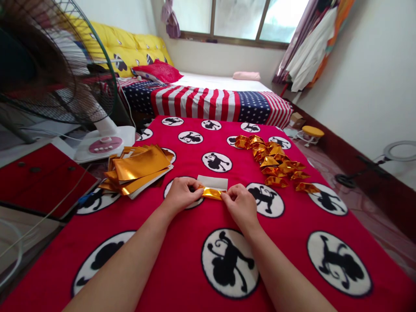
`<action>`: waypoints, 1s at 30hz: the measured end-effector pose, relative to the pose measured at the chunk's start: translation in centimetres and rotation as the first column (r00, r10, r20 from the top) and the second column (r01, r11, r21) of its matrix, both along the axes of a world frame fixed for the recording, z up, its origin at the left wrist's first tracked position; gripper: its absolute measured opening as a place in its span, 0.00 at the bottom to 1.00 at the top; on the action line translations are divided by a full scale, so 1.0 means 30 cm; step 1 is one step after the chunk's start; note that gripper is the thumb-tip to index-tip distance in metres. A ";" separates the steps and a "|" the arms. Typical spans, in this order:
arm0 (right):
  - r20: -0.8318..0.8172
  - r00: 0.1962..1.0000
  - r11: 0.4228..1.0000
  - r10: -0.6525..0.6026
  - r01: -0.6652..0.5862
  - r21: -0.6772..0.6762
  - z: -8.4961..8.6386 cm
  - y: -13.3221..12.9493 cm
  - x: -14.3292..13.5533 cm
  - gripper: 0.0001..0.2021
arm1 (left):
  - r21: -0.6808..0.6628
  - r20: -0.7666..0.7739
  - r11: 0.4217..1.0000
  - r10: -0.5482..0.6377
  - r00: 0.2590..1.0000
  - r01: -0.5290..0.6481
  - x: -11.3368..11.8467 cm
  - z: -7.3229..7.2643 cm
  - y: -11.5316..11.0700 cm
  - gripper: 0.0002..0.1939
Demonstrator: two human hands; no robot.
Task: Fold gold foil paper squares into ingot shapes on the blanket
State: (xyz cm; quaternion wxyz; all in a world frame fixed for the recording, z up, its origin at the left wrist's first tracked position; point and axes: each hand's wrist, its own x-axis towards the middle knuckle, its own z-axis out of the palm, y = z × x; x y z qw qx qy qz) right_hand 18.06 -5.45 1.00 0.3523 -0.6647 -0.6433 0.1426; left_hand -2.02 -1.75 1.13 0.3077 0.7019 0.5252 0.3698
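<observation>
A sheet of gold foil paper [212, 193] lies on the red cloth in front of me, its near part folded over to show shiny gold and its far part showing the pale back. My left hand [183, 193] pinches the left end of the gold fold between thumb and fingers. At the right end, my right hand [239, 203] pinches the same fold. To the left rests a loose stack of flat gold paper sheets [143, 164]. Several folded gold paper ingots [269, 161] sit in a cluster to the right.
The red cloth [182, 268] with monkey prints covers the surface under my hands. A fan [105, 134] stands at the left beside a red box [42, 173]. Beyond is a bed with a striped, starred cover [201, 102]. A yellow stool [312, 131] and a ring light [399, 151] stand right.
</observation>
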 end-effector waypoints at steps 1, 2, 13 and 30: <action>0.019 1.000 1.000 -0.006 0.006 -0.002 -0.001 -0.002 -0.003 0.12 | 0.005 0.003 1.000 0.000 1.000 -0.001 0.000 -0.001 -0.001 0.07; 0.033 0.999 1.000 -0.014 0.014 -0.001 -0.002 -0.004 -0.006 0.12 | 0.008 -0.001 1.000 -0.001 1.000 0.001 -0.001 -0.001 -0.001 0.07; 0.061 0.997 0.998 -0.039 0.037 0.044 -0.015 -0.013 -0.020 0.12 | -0.020 -0.147 1.000 0.018 0.989 -0.022 -0.012 0.002 0.011 0.09; -0.190 0.975 0.993 0.115 -0.109 0.039 -0.005 -0.041 0.008 0.11 | -0.078 0.006 0.968 -0.237 0.971 0.237 -0.052 0.020 0.023 0.03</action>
